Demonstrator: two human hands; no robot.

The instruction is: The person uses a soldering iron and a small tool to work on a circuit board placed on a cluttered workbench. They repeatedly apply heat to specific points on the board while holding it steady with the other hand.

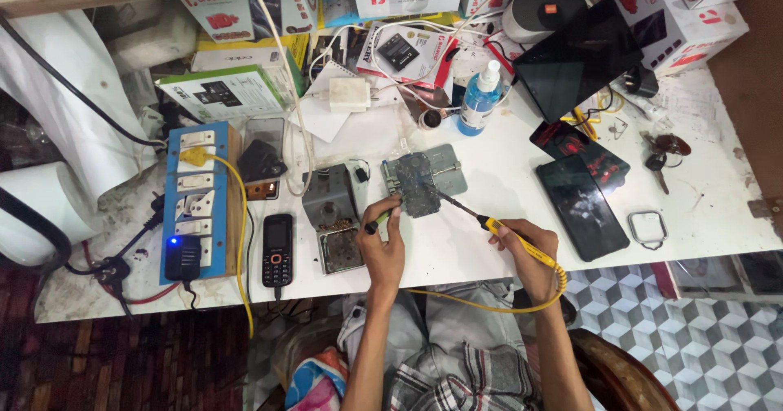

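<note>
The right hand point(528, 252) was closed around the yellow handle of a soldering iron point(489, 225), whose thin dark shaft ran up and to the left so that its tip met the opened phone point(418, 184) — a dark slab lying in a grey metal holder point(447, 166) near the middle of the white worktop point(506, 191). The iron's yellow cable looped back under the wrist toward the person's lap. The left hand point(383, 248) was pinched shut on a small tool with a green and dark grip point(376, 220), held just at the phone's lower left edge. Just left of that hand stood a grey box-shaped stand point(329, 197) with a tray of brownish residue point(339, 248) in front of it, and further left lay a black keypad phone point(277, 249) beside a blue switchboard point(194, 203) with a yellow plug in it. To the right of the iron lay a black smartphone point(581, 207), screen up, and a clear blue-tinted spray bottle point(481, 99) stood behind the holder.
</note>
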